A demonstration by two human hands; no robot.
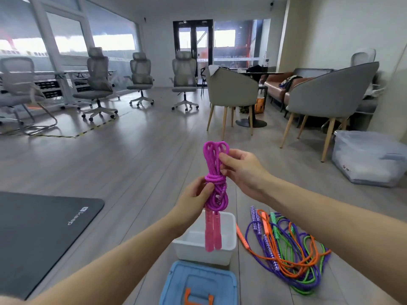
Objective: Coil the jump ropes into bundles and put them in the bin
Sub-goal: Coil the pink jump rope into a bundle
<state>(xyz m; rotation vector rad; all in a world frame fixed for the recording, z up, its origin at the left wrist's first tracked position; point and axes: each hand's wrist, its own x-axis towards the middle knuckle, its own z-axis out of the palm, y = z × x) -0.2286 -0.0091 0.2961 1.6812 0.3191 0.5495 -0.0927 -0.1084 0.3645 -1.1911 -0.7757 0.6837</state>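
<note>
A magenta jump rope (214,170) is coiled into a bundle with wraps around its middle, held upright in front of me. Its two pink handles (212,232) hang down over the white bin (230,230) on the floor. My left hand (193,199) grips the bundle just below the wraps. My right hand (240,170) pinches the upper loops. To the right of the bin, purple (256,219), orange (308,260) and green (308,241) jump ropes lie tangled together on the floor.
A blue lid (198,285) with an orange handle lies in front of the bin. A black exercise mat (39,230) covers the floor at left. A clear storage box (367,157) sits at right near grey armchairs (330,93). Office chairs stand further back.
</note>
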